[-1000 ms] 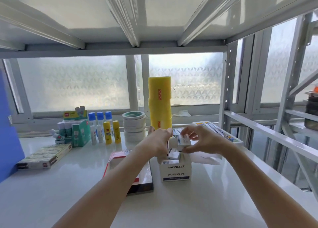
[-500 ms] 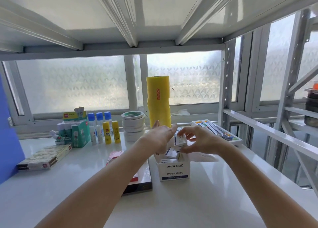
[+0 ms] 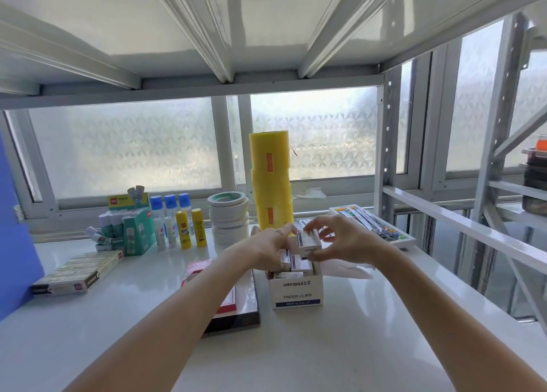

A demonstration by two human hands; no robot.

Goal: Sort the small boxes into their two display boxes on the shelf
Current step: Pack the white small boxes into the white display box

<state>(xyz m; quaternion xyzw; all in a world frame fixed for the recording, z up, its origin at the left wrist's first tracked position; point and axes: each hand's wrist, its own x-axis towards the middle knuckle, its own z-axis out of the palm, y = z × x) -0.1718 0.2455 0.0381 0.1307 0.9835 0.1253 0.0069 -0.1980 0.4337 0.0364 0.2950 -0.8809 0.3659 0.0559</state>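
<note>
A white display box marked PAPER CLIPS (image 3: 297, 294) stands open on the shelf, with several small white boxes (image 3: 300, 264) packed in its top. My right hand (image 3: 340, 239) pinches one small white box (image 3: 308, 241) just above that pile. Fingers of my left hand (image 3: 266, 248) touch the same small box and the pile from the left side. A second display box is hidden behind my hands or is not discernible.
A dark flat book (image 3: 236, 311) lies left of the display box. Behind stand yellow film rolls (image 3: 270, 181), stacked tape rolls (image 3: 229, 215), glue sticks (image 3: 185, 224) and a green glue box (image 3: 134, 232). A tray of pins (image 3: 381, 229) sits right; a long flat box (image 3: 78, 273) left.
Both hands stayed over the display box; the small box in my right hand has shifted slightly and sits a little higher on the pile, with the left fingers closing in on it.
</note>
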